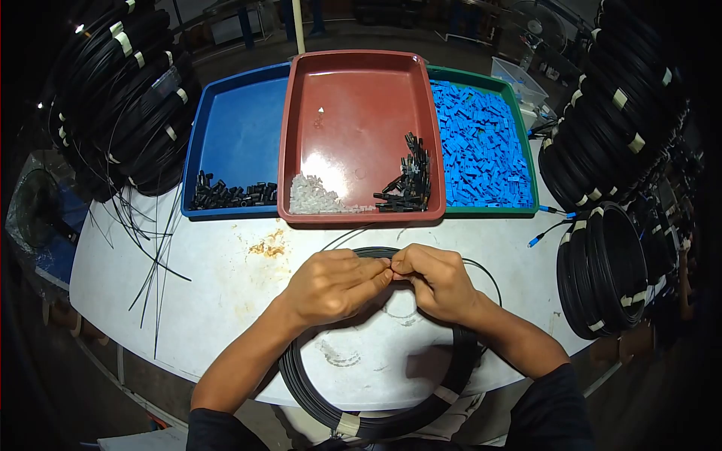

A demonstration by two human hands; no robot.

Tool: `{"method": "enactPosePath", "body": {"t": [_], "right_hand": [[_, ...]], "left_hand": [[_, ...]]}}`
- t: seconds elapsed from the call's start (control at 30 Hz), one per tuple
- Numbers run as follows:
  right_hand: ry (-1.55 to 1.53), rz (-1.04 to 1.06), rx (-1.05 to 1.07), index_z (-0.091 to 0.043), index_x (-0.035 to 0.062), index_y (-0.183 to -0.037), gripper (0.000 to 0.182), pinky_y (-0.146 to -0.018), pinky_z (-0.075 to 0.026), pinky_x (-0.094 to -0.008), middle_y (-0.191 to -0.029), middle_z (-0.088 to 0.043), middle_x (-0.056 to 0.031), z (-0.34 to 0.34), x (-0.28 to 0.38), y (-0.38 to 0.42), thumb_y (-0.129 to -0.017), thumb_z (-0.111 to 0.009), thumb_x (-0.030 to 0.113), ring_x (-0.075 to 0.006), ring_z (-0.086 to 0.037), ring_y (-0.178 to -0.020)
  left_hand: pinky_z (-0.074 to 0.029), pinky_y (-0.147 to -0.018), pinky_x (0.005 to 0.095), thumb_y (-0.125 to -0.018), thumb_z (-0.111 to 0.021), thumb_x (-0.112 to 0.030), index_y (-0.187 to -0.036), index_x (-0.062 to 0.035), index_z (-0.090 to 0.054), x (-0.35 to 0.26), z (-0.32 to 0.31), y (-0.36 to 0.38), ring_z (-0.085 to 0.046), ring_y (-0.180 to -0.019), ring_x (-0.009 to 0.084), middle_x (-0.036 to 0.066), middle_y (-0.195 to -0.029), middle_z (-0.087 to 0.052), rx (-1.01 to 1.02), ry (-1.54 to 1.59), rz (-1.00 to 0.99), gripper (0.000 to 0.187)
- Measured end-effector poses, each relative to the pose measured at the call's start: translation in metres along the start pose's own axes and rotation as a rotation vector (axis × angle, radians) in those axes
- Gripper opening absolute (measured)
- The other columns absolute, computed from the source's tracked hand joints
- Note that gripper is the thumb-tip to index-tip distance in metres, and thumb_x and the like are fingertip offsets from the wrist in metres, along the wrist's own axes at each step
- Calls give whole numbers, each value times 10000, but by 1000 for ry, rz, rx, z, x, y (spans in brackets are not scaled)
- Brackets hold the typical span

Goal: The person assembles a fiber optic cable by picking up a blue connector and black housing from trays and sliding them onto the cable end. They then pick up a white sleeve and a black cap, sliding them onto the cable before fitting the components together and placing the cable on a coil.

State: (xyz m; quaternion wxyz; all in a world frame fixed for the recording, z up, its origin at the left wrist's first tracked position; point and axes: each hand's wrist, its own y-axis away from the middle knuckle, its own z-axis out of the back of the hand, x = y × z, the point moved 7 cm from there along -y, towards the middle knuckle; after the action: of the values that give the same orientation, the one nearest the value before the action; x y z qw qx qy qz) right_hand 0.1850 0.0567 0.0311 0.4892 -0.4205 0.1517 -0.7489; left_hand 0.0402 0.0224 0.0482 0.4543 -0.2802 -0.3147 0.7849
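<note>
My left hand (331,287) and my right hand (436,276) meet fingertip to fingertip over the far side of a coil of black cable (297,379). Both are closed in a pinch, and whatever sits between the fingertips is too small and covered to make out. The coil lies on the white table, its near side reaching over the front edge, bound with pale tape (348,424). A loose loop of cable (492,282) curves out beyond my right hand.
Three trays stand behind the coil: a blue tray (241,113) with black sleeves, a red tray (353,128) with clear and black pieces, a green tray (530,161) full of blue connectors. Cable coils are stacked left (143,98) and right (624,113); loose cable ends (162,255) trail at left.
</note>
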Motion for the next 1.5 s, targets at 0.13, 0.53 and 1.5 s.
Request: {"method": "enactPosePath", "body": {"t": [0.13,0.53,1.5], "right_hand": [[58,-25,55,-599,-42,-914,204,-670,-564,-381,-914,-674,-165,-4,-2,-2,-751,-689,-126,-300,-669,-737],[-51,-75,-5,-580,-54,-870,171,-672,-558,-400,-873,-669,-167,0,-1,-1,-744,-616,-164,-309,-669,-747],[-243,-298,8,-615,-63,-902,190,-715,-580,-361,-879,-695,-175,-2,-12,-1,-788,-569,-207,-289,-705,-771]], "left_hand": [[-591,-620,311,-716,-809,6,-913,-8,-780,6,1,1,-748,-681,227,136,-899,-785,-19,28,67,200],[-583,-588,307,-720,-834,-3,-933,12,-777,-10,-1,-1,-739,-663,223,150,-876,-778,-35,-136,-154,220],[-600,-599,299,-714,-824,2,-907,-6,-789,-13,-3,-1,-750,-669,202,164,-882,-781,-9,-179,-156,196]]}}
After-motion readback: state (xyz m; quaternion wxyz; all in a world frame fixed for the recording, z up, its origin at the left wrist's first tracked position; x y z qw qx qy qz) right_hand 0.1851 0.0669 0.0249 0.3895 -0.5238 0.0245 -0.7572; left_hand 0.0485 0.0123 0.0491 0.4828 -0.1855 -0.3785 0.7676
